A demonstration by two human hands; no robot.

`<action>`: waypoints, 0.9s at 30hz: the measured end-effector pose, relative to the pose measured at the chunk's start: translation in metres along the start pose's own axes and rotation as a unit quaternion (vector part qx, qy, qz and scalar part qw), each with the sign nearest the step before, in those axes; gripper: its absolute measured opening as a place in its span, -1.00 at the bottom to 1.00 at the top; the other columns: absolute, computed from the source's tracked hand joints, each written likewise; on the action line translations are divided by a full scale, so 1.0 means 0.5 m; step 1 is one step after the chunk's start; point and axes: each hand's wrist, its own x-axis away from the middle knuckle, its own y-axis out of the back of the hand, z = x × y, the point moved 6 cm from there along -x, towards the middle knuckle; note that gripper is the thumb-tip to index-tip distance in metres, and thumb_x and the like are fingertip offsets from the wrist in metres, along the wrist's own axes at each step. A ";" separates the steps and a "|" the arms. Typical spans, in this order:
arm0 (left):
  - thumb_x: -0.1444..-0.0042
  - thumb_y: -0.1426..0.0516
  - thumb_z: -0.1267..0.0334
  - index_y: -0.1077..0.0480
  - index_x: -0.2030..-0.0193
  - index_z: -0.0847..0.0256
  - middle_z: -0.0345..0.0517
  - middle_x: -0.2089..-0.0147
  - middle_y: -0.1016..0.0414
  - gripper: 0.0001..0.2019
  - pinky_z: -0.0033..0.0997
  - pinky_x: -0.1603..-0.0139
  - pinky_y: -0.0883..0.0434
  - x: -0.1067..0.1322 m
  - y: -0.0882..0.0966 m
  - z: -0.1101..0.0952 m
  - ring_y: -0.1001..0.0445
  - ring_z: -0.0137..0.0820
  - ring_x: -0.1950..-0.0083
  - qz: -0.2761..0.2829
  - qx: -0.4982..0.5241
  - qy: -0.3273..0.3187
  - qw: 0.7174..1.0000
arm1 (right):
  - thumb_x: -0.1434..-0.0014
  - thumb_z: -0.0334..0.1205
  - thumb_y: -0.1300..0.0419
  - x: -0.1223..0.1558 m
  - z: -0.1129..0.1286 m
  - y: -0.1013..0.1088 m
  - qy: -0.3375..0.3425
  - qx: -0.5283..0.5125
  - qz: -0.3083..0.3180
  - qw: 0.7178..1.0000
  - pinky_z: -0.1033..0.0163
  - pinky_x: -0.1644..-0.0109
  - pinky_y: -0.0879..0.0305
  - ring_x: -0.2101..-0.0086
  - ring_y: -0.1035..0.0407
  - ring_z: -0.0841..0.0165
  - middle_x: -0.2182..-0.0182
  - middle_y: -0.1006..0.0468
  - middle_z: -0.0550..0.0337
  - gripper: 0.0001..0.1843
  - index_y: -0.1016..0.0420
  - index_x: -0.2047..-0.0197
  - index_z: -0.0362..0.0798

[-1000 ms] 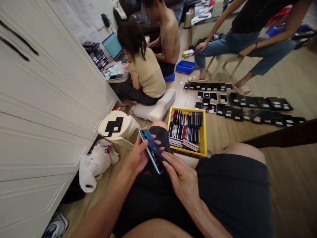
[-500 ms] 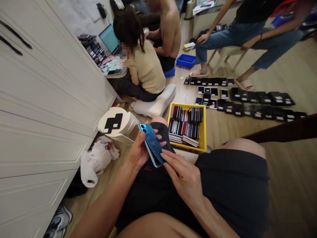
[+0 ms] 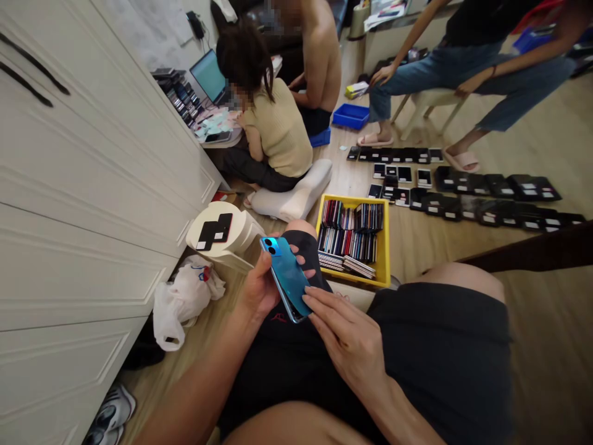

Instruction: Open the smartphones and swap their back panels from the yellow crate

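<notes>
**You had the glossy teal smartphone gripped!**
Left hand fingers curled around it; right hand fingers lay straight against its edge, beside the yellow plastic crate.

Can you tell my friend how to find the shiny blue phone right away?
Start at the yellow crate of phones on the floor, then look nearer, to the person's lap. The left hand holds the blue phone there, with the right hand beside it. Unlike the dark phones on the floor, it shines bright blue.
</notes>
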 end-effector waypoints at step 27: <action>-0.35 0.12 -0.29 -0.43 -0.10 0.09 -0.04 0.26 -0.57 -0.43 -0.12 0.31 -0.60 -0.018 -0.047 0.021 -0.55 -0.27 0.34 -0.099 0.069 0.063 0.991 | -0.33 -0.40 -0.26 0.015 0.006 -0.027 0.013 -0.019 0.018 1.000 0.12 -0.07 -0.56 0.04 -0.55 0.26 0.06 -0.69 0.11 -0.70 -0.61 -0.08 0.04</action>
